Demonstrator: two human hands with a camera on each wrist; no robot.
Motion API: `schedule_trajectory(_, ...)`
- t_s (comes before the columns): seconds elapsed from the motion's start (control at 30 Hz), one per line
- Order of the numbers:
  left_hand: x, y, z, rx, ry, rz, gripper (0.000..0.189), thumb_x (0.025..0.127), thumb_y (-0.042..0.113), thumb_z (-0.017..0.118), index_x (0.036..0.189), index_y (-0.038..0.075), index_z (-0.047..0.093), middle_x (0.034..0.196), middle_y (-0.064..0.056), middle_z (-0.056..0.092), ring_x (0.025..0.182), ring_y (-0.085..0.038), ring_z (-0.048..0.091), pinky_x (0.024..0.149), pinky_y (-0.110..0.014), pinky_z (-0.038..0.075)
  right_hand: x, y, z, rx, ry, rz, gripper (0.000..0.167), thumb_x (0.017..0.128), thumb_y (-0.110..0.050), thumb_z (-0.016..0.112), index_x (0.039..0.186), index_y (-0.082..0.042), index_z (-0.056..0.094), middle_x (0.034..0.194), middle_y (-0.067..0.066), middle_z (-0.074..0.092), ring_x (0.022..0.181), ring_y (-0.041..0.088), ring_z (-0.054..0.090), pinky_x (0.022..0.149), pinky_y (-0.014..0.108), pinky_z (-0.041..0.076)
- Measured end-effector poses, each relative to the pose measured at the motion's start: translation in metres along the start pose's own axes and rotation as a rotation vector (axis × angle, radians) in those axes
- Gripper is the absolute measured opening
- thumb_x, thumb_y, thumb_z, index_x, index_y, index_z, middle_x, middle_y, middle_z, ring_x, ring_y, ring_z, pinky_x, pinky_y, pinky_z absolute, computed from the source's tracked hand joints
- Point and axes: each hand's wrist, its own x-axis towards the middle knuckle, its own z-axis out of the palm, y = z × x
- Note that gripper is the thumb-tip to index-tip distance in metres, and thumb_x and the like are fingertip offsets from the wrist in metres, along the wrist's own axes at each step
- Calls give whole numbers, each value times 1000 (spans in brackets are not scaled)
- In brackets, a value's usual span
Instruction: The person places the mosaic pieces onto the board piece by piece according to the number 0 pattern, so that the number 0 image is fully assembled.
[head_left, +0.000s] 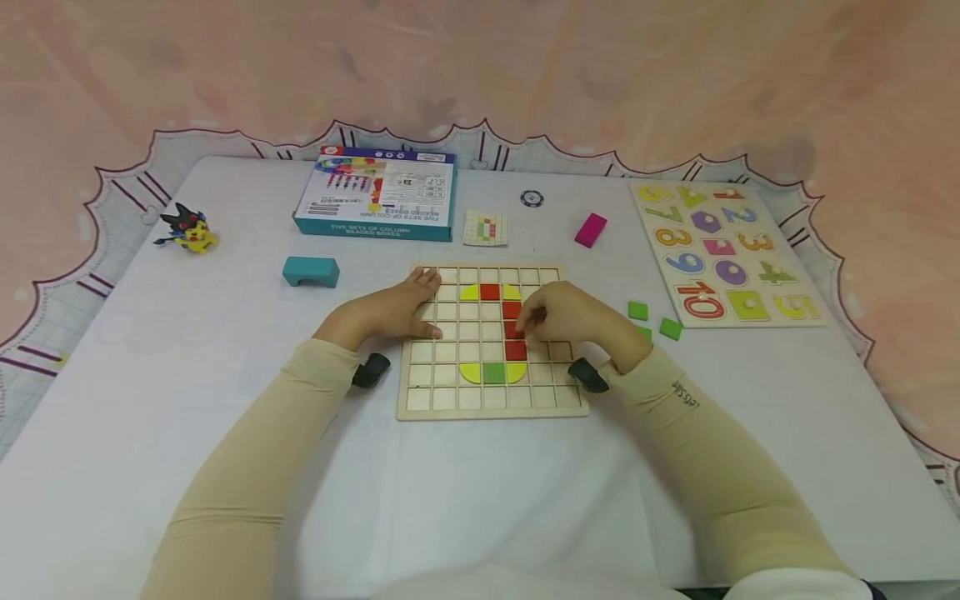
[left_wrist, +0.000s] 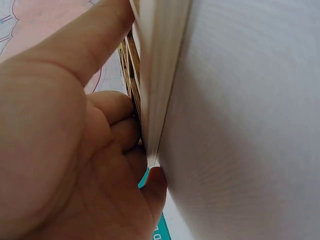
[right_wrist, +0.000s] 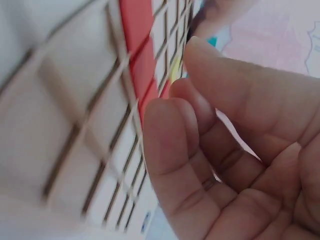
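Note:
A wooden grid board [head_left: 491, 413] lies flat on the white table. My left hand [head_left: 397, 308] rests on its left side, thumb and fingers spread along the edge. In the left wrist view the thumb lies over the grid, with a fingertip [left_wrist: 156, 182] beside the outer edge. Above the board's right part is my right hand [head_left: 566, 315], its bent fingertips right at a column of red square tiles [head_left: 516, 351]. The right wrist view shows nothing between thumb and fingers. Yellow quarter-round tiles [head_left: 469, 373] flank a green square tile [head_left: 493, 372] and a red tile [head_left: 490, 292].
Loose green tiles [head_left: 671, 328] lie right of the board, near a number puzzle [head_left: 663, 283]. Behind are a pattern card [head_left: 486, 228], a boxed set [head_left: 375, 196], a round chip [head_left: 532, 198] and a magenta block [head_left: 591, 230]. A teal block [head_left: 311, 271] and a yellow figurine [head_left: 193, 233] stand left.

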Motion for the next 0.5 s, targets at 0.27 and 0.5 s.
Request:
schedule_trajectory(0.27, 0, 0, -1, -12, 4, 6, 92, 87, 34, 62, 146, -2, 2, 154, -16, -7, 141, -30, -14, 115, -45, 1, -22, 31, -24, -16, 68, 83, 10, 78, -2, 67, 88, -4, 70, 82, 5, 64, 79, 19, 54, 73, 30, 45)
schedule_trajectory(0.5, 0, 0, 0, -26, 4, 3, 91, 87, 34, 62, 146, -2, 2, 154, -16, -7, 141, -30, -14, 115, -45, 1, -46, 63, -40, -3, 111, 197, 14, 79, -4, 67, 93, -2, 69, 84, 7, 62, 81, 20, 53, 71, 29, 43)
